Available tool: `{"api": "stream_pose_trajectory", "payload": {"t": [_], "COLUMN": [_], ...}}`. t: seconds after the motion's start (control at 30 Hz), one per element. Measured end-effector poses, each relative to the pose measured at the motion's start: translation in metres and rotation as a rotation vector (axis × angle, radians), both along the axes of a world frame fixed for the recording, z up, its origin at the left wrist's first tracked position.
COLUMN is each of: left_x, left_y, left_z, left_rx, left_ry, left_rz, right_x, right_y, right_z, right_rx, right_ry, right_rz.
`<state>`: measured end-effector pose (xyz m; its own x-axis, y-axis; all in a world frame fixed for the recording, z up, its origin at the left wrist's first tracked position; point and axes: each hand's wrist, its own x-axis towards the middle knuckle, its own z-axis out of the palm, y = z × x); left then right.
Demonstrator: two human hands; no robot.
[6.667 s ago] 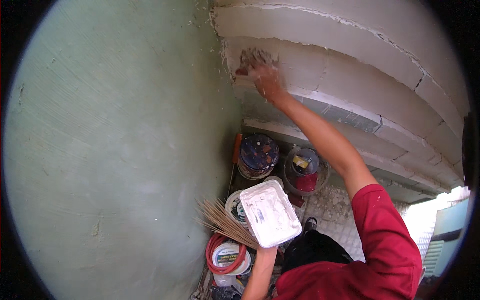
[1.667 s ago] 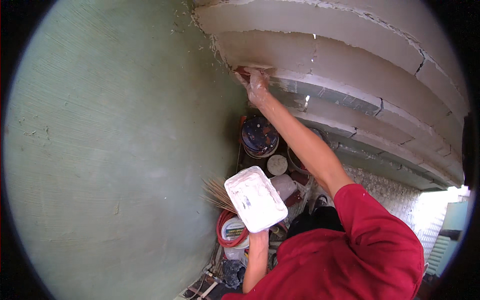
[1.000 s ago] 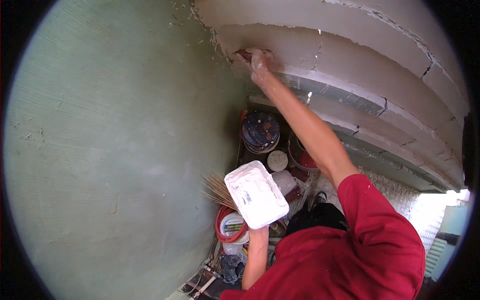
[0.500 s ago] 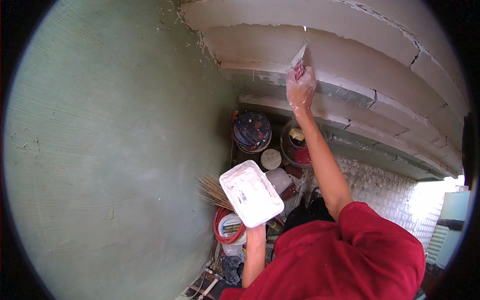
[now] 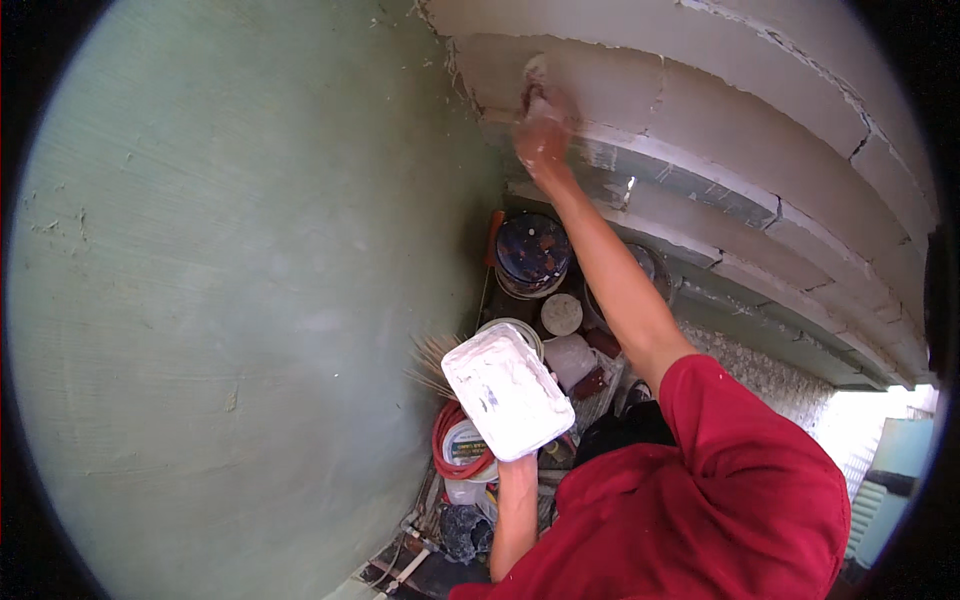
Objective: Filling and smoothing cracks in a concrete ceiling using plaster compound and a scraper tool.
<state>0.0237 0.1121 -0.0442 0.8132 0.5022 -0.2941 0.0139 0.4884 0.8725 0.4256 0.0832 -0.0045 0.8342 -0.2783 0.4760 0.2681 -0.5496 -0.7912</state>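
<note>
My left hand [image 5: 518, 472] holds up a white rectangular tub [image 5: 507, 390] from below; most of its fingers are hidden beneath it. White paste coats the tub's inside. My right arm reaches far up, and the right hand [image 5: 547, 128], smeared by motion, is closed around a putty knife [image 5: 535, 75]. Its blade is blurred with whitish paste, against the pale stepped surface [image 5: 610, 85] near the corner with the green wall. White smears show on that hand.
The green wall [image 5: 250, 300] fills the left side. Below stand a dark paint-spattered bucket [image 5: 532, 250], a round pale lid [image 5: 561, 314], a coiled red hose [image 5: 447, 440] and a bundle of thin sticks [image 5: 432, 365]. Cracked pale ledges [image 5: 770, 210] run off to the right.
My right hand has swung left with the putty knife, toward the wall corner. A whitish streak now marks the surface where the knife was. The tub stays at nearly the same height.
</note>
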Motion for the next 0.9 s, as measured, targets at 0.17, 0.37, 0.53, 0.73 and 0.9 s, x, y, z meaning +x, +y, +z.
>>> {"api": "stream_pose_trajectory", "payload": {"t": [0.17,0.37,0.53,0.73,0.9], "left_x": [0.005,0.005,0.006,0.004,0.004], "left_y": [-0.005,-0.001,0.000,-0.001,-0.005], "left_z": [0.000,0.000,-0.004,-0.008,-0.005], "left_rx": [0.046,0.063,0.069,0.126,0.187], "left_ry": [-0.013,-0.047,-0.074,-0.087,-0.078], "left_rz": [-0.031,-0.062,-0.113,-0.093,-0.074], "right_x": [0.017,-0.055,-0.069,-0.038,0.012], "right_y": [0.026,-0.045,-0.116,-0.071,-0.008], "right_z": [0.007,0.030,0.049,0.066,0.048], "right_rx": [-0.124,0.039,0.034,0.001,-0.140], "right_ry": [0.055,-0.044,-0.045,-0.088,-0.216], "right_rz": [0.112,0.009,-0.223,-0.179,-0.081]}}
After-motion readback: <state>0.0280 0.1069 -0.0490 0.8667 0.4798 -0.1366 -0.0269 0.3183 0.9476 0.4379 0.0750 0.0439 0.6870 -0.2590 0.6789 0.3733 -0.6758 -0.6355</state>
